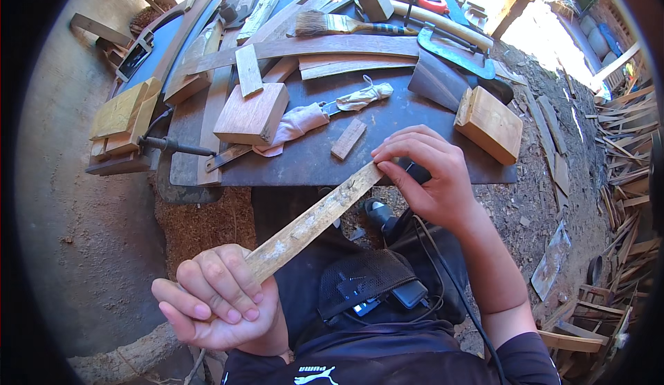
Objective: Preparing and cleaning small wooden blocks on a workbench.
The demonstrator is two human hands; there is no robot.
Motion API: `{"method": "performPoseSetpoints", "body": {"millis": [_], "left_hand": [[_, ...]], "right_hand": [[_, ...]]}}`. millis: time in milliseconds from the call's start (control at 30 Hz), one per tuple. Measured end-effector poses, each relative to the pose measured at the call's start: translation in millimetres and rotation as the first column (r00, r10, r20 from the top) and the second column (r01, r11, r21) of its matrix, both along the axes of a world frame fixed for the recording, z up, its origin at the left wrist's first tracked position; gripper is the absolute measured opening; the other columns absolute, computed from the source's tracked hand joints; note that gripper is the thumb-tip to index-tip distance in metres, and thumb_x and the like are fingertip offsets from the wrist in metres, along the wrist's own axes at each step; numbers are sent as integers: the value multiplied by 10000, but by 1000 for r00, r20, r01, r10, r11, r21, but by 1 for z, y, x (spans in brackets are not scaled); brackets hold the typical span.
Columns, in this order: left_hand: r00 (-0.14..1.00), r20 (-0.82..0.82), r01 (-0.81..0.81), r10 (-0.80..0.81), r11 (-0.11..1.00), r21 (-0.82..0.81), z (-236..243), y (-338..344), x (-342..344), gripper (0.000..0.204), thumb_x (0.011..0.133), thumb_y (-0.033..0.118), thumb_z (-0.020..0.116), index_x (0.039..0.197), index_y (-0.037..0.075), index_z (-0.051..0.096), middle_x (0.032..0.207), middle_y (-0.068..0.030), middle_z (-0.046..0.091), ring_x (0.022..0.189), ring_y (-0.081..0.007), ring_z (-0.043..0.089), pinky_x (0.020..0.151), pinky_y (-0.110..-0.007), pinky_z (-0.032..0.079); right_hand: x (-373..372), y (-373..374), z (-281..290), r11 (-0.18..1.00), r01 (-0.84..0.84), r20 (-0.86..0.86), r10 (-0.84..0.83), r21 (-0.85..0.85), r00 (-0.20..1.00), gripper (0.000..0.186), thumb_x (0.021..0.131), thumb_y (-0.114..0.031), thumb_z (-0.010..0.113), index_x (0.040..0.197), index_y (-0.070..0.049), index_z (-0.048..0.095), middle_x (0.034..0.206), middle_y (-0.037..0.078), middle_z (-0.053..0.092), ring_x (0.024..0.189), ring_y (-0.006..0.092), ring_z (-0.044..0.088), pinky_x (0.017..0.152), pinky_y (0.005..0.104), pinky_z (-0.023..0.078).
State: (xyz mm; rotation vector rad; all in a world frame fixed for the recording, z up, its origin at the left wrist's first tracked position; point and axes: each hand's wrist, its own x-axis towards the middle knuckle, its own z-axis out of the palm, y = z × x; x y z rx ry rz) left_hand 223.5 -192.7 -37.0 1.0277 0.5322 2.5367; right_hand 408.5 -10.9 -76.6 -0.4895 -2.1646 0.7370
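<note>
Left hand (218, 295) grip is clamped on the wood strip (315, 220); right hand (429, 174) pinches its 1 o'clock end. Keep the strip level, off the bench (387, 132) edge

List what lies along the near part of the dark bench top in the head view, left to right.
Yellowish wood blocks → square wooden block → pinkish cloth → small flat wood piece → light wooden block.

No packages, signs or screens, only a white logo (315, 375) on the dark shirt
</note>
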Motion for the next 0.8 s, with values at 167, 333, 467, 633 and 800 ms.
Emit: {"method": "performPoseSetpoints", "body": {"millis": [167, 333, 467, 633, 800], "left_hand": [[1000, 11, -8, 8, 1000, 0, 1, 0, -2, 391, 1095, 255, 406, 731, 119, 449, 514, 23, 405, 319, -49, 401, 334, -191, 372], [1000, 2, 15, -15, 1000, 10, -1, 0, -4, 393, 1094, 250, 411, 726, 118, 449, 512, 23, 403, 321, -46, 405, 331, -191, 372], [1000, -9, 14, -14, 1000, 15, 1, 0, -4, 391, 1086, 243, 430, 716, 118, 448, 505, 26, 399, 315, -46, 403, 329, -190, 382], [997, -55, 50, -48, 998, 30, 2, 2, -8, 397, 1061, 225, 461, 679, 123, 438, 479, 37, 395, 301, -43, 399, 323, -187, 395], [994, -78, 83, -78, 995, 57, 4, 7, -10, 401, 1036, 210, 497, 650, 124, 429, 462, 43, 389, 296, -38, 407, 321, -181, 408]], "right_hand": [[0, 3, 2, 999, -18, 28, 19, -39, 999, 110, 830, -24, 761, 933, -39, 727, 880, 101, 718, 867, 278, 679, 780, 376, 549], [2, 4, 2, 999, -38, 37, 40, -38, 999, 115, 827, -19, 761, 938, -48, 763, 873, 93, 710, 836, 277, 661, 743, 366, 537], [1, 6, 6, 996, -50, 51, 54, -70, 997, 95, 827, -17, 757, 915, -52, 768, 853, 93, 694, 806, 276, 640, 722, 369, 522], [3, 12, 9, 987, -104, 75, 114, -122, 991, 90, 830, -30, 754, 917, -52, 766, 823, 99, 673, 781, 273, 620, 704, 380, 496], [5, 20, 13, 971, -128, 88, 148, -200, 985, 67, 834, -64, 765, 897, -43, 773, 798, 105, 673, 779, 274, 627, 699, 374, 494]]}}
